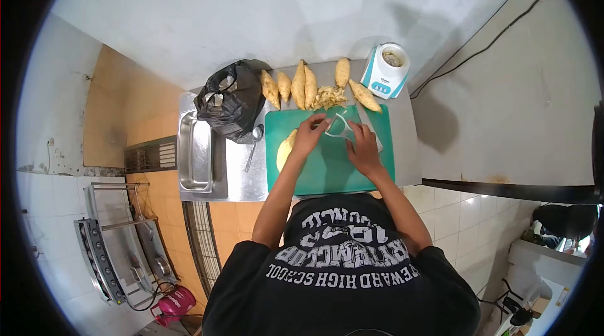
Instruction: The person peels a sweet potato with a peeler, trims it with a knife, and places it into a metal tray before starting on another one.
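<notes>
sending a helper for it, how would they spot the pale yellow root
On the metal counter, find the green cutting board. Near its left edge lies the pale yellow root. It looks paler and smoother than the tan roots farther back.

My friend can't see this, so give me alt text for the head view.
A person's right hand holds a white peeler over a green cutting board, left hand at its head. A pale tuber lies on the board; unpeeled tubers and peelings lie behind.

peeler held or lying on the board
Held: the right hand grips the peeler at one end; the left hand is at the other.
</notes>
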Tool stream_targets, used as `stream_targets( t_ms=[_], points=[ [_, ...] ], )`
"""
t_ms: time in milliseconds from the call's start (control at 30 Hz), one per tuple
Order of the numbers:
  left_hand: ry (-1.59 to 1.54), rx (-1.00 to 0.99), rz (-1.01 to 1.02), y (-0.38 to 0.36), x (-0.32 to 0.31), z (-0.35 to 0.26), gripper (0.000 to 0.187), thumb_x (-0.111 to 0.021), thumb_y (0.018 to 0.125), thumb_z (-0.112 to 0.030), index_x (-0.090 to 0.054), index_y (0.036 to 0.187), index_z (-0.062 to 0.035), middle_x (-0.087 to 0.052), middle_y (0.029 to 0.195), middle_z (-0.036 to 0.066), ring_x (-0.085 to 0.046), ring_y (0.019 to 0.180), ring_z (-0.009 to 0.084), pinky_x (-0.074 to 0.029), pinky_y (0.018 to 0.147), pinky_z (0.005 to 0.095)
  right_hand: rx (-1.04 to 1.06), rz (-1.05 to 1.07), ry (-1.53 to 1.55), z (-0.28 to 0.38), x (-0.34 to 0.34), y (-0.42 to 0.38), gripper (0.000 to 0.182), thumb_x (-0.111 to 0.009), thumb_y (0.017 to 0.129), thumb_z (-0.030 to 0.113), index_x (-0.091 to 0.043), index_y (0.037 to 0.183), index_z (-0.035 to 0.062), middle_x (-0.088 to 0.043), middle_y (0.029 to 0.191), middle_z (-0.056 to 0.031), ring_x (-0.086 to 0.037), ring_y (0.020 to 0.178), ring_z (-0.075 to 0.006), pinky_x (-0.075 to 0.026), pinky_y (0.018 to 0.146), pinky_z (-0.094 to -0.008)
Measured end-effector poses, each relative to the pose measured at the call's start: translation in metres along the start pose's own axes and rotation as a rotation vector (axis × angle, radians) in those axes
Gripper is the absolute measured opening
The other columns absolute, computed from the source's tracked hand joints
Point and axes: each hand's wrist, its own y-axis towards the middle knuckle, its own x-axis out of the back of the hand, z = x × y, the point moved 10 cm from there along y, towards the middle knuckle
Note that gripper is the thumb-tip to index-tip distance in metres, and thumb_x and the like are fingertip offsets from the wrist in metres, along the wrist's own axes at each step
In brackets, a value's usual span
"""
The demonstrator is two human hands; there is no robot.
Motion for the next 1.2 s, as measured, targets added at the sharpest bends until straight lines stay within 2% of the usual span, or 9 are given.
stream_targets(
  t_ms=[67,300,500,600,767,900,967,1100,1200],
  points=[
    [-0.186,0.223,0.205,-0.01,-0.015,-0.003,0.032,-0.078,0.093,-0.025,-0.072,0.115,-0.0028,-0.074,0.101,0.003,-0.062,0.086,0.0081,-0.047,0.068,0.0258,0.004,0.016,0.076,0.008,0.006,-0.002,0.062,-0.069,0.088,0.007,-0.047,0.145,0.0072,-0.053,0.124,-0.0164,-0.054,0.117,-0.0354,-0.042,0.097,-0.0469],
    [-0.166,0.113,0.215,-0.014,-0.008,-0.005,0.022,-0.078,0.092,-0.016,-0.076,0.108,0.0,-0.076,0.093,0.004,-0.067,0.084,0.0108,-0.053,0.076,0.0262,0.004,0.037,0.13,0.016,0.009,-0.006,0.061,-0.069,0.088,0.007,-0.048,0.145,0.0064,-0.053,0.125,-0.0171,-0.054,0.116,-0.0363,-0.042,0.098,-0.0469],
    [0.138,0.01,0.072,-0.015,0.012,-0.016,0.018,-0.075,0.094,-0.014,-0.077,0.105,0.0002,-0.075,0.086,0.004,-0.064,0.073,0.009,-0.051,0.066,0.0264,-0.002,0.029,0.122,0.016,0.005,-0.012,0.06,-0.068,0.089,0.008,-0.047,0.146,0.0057,-0.053,0.125,-0.0185,-0.054,0.116,-0.0373,-0.042,0.098,-0.0472],
    [0.106,0.022,0.014,-0.011,0.02,-0.01,0.019,-0.072,0.095,-0.012,-0.076,0.108,0.0012,-0.077,0.088,0.007,-0.068,0.075,0.0115,-0.053,0.067,0.0281,0.003,0.004,0.111,0.016,0.009,-0.015,0.061,-0.067,0.09,0.005,-0.047,0.147,0.0058,-0.052,0.126,-0.0165,-0.056,0.103,-0.0322,-0.045,0.094,-0.0443],
    [0.352,-0.264,0.008,-0.003,0.012,-0.041,0.018,-0.068,0.096,-0.012,-0.077,0.111,-0.0071,-0.078,0.098,0.011,-0.075,0.086,0.0259,-0.056,0.082,0.0364,-0.101,0.032,0.124,0.001,0.005,-0.018,0.061,-0.066,0.09,0.008,-0.045,0.147,0.0046,-0.052,0.126,-0.0201,-0.052,0.118,-0.0391,-0.042,0.098,-0.0483],
    [0.662,-0.489,-0.069,0.012,0.004,-0.054,0.017,-0.073,0.092,-0.019,-0.079,0.107,-0.013,-0.078,0.099,0.009,-0.074,0.09,0.0285,-0.056,0.083,0.0385,-0.108,-0.003,0.103,-0.007,0.009,-0.022,0.06,-0.066,0.09,0.007,-0.045,0.147,0.004,-0.051,0.126,-0.0209,-0.052,0.117,-0.0397,-0.042,0.098,-0.049],
    [0.656,-0.09,0.001,0.029,0.013,-0.029,0.017,-0.076,0.089,-0.028,-0.079,0.098,-0.0137,-0.078,0.09,0.005,-0.074,0.085,0.0271,-0.055,0.076,0.0398,-0.105,0.055,0.1,-0.015,-0.002,-0.026,0.06,-0.066,0.09,0.008,-0.046,0.146,0.0048,-0.052,0.125,-0.022,-0.052,0.117,-0.0404,-0.043,0.098,-0.0497],
    [0.676,-0.13,-0.128,0.012,0.029,-0.038,0.021,-0.077,0.088,-0.033,-0.078,0.091,-0.0121,-0.076,0.08,0.005,-0.072,0.076,0.0273,-0.052,0.069,0.0388,-0.021,0.126,0.066,-0.009,-0.018,-0.047,0.058,-0.065,0.09,0.01,-0.048,0.145,0.0058,-0.053,0.124,-0.0221,-0.052,0.116,-0.0409,-0.043,0.098,-0.0503],
    [0.433,0.063,-0.134,-0.033,0.047,-0.028,0.026,-0.077,0.089,-0.033,-0.076,0.089,-0.0073,-0.075,0.082,0.01,-0.071,0.078,0.0283,-0.052,0.07,0.0419,0.086,0.314,0.112,0.004,-0.038,-0.063,0.058,-0.066,0.089,0.011,-0.048,0.145,0.0072,-0.055,0.125,-0.0205,-0.051,0.12,-0.0402,-0.042,0.102,-0.0509]
  ],
)
